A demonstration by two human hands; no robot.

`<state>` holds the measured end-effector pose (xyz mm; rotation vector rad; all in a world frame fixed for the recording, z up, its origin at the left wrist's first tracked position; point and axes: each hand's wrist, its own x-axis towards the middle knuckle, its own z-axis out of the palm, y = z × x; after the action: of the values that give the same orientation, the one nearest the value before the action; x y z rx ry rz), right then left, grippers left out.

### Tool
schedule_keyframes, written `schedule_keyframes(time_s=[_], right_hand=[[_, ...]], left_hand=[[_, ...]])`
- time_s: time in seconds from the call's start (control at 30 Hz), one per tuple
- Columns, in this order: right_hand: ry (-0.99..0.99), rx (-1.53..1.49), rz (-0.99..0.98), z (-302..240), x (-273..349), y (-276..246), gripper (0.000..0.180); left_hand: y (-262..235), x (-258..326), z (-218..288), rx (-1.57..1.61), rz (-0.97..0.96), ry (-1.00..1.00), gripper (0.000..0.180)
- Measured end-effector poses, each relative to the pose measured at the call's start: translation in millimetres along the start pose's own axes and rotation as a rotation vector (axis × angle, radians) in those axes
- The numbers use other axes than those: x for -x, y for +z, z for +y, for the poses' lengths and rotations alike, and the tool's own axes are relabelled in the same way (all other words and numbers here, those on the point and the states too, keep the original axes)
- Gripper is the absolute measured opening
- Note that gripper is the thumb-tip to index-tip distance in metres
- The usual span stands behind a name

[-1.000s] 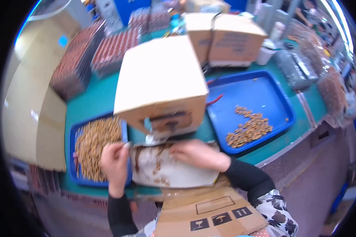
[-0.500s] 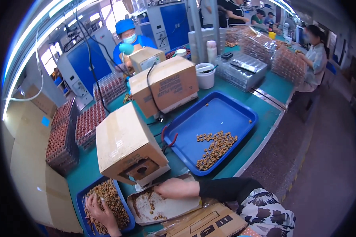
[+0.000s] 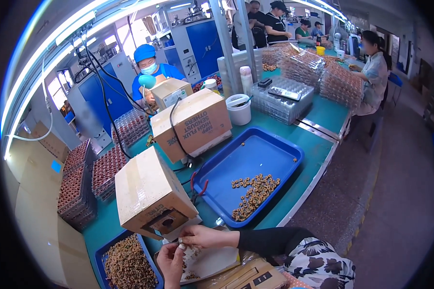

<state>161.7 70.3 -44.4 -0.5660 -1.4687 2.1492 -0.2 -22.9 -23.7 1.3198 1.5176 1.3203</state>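
My left hand (image 3: pixel 172 264) and my right hand (image 3: pixel 205 237) meet fingertip to fingertip in front of the near cardboard box (image 3: pixel 147 185). Both are pinched closed; whatever lies between the fingertips is too small to make out. Just above my hands is the box's front, with a round dark hole (image 3: pixel 167 222). Beneath them lies a shallow white cardboard tray (image 3: pixel 217 255), partly covered by my hands, with a few small rings on it. To the left of my left hand, a blue tray (image 3: pixel 100 257) holds a heap of small brownish-yellow rings (image 3: pixel 129 260).
A larger blue tray (image 3: pixel 217 156) with scattered rings stands at right. Another cardboard box (image 3: pixel 193 123), a white bucket (image 3: pixel 238 113) and clear plastic trays (image 3: pixel 282 98) sit beyond. Stacked trays of reddish parts (image 3: pixel 74 202) line the left. Co-workers sit across and along the bench.
My left hand has left the heap of rings and moved right to meet my right hand. My right hand has shifted slightly left, its fingers now pinched. The view has tilted slightly.
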Motion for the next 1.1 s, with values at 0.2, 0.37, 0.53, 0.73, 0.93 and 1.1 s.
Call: schedule_keyframes(time_s=[0.2,0.37,0.53,0.73,0.93,1.1], right_hand=[[-0.013,0.101,0.055,-3.2,2.7,-4.3,0.024],[-0.011,0.154,0.004,-7.5,2.8,-7.9,0.023],[-0.009,0.15,0.017,-17.6,4.3,-5.0,0.024],[0.014,0.042,-0.007,-17.0,4.5,-10.2,0.028],[0.005,-0.038,-0.002,-4.8,-2.5,-13.2,0.031],[0.019,0.141,0.033,-21.1,6.7,-7.2,0.03]], left_hand=[[3.2,-5.3,2.7,-0.236,0.006,0.144,0.014],[-0.2,-6.0,1.3,-0.232,0.032,0.118,0.011],[-1.8,-8.1,6.9,0.006,-0.007,-0.009,0.011],[1.4,-12.5,13.8,0.037,-0.047,-0.023,0.013],[4.5,-11.2,-1.6,0.05,-0.014,-0.007,0.014],[-2.3,-9.5,-8.4,-0.02,-0.009,0.096,0.013]])
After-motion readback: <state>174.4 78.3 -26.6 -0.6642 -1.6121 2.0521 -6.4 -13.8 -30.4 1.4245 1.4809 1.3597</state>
